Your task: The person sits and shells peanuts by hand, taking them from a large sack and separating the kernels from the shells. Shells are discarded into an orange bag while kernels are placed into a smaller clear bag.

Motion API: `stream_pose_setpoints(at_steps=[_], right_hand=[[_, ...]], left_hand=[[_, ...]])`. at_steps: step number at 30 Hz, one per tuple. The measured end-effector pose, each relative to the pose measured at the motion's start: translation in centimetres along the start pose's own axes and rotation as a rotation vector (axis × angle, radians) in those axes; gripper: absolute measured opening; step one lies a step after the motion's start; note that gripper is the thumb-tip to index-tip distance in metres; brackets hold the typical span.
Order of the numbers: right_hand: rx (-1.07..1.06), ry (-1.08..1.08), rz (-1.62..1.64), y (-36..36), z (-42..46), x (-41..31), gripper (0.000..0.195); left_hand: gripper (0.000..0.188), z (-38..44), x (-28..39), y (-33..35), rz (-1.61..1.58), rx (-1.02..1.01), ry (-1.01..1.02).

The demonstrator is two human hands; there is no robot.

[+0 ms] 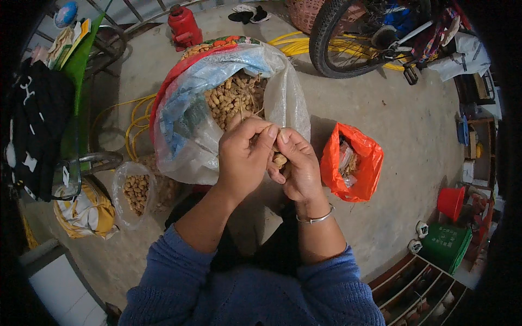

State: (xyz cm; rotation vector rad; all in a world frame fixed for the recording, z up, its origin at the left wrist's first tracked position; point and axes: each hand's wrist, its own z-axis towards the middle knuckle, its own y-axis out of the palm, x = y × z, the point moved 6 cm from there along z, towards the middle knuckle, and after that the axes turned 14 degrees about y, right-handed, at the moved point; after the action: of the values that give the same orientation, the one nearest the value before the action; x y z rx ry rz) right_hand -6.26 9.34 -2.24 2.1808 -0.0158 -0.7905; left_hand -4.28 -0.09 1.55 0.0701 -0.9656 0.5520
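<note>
My left hand [246, 153] and my right hand [299, 161] meet in front of me, thumbs and fingertips pressed close together. An unshelled peanut [279, 160] shows in the curl of my right fingers. A thin dry stem [241, 106] rises behind my left fingers; I cannot tell whether that hand grips it. Just beyond my hands stands a large woven plastic sack [287, 91], its mouth rolled wide. Inside lies a heap of unshelled peanuts [228, 100] with stringy roots among them. What is pinched between the fingertips is mostly hidden.
An orange plastic bag [373, 163] with scraps stands right of my hands. To the left, a clear bag [118, 201] holds peanuts, beside a yellow-white bag [87, 210]. Farther off are a red bottle jack [184, 27], a yellow hose [299, 47] and a bicycle wheel [317, 45].
</note>
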Motion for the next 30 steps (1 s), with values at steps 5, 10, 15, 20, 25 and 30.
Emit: stream_pose_setpoints(at_steps=[5, 10, 15, 20, 25, 30], right_hand=[[-0.113, -0.006, 0.079, 0.4, 0.0, 0.5, 0.018], [-0.125, 0.022, 0.157, 0.4, -0.7, 0.5, 0.02], [-0.283, 0.051, 0.176, 0.3, -2.1, 0.6, 0.023], [-0.352, 0.093, 0.388, -0.1, -4.0, 0.8, 0.026], [-0.465, -0.046, 0.443, -1.7, -6.3, -0.6, 0.027], [-0.409, -0.126, 0.58, -3.3, -8.5, -2.4, 0.025]], left_hand=[[0.002, -0.1, 0.8, -0.3, 0.023, 0.049, 0.025], [0.003, -0.8, 0.9, 0.2, 0.002, 0.064, -0.058], [0.011, -1.2, 0.4, 1.1, -0.2, 0.106, -0.23], [0.012, -2.7, -2.2, 2.9, -0.508, 0.267, -0.702], [0.014, -4.2, -5.8, 6.4, -0.688, 0.307, -0.811], [0.024, -5.5, -4.1, 14.5, -0.525, -0.336, -0.08]])
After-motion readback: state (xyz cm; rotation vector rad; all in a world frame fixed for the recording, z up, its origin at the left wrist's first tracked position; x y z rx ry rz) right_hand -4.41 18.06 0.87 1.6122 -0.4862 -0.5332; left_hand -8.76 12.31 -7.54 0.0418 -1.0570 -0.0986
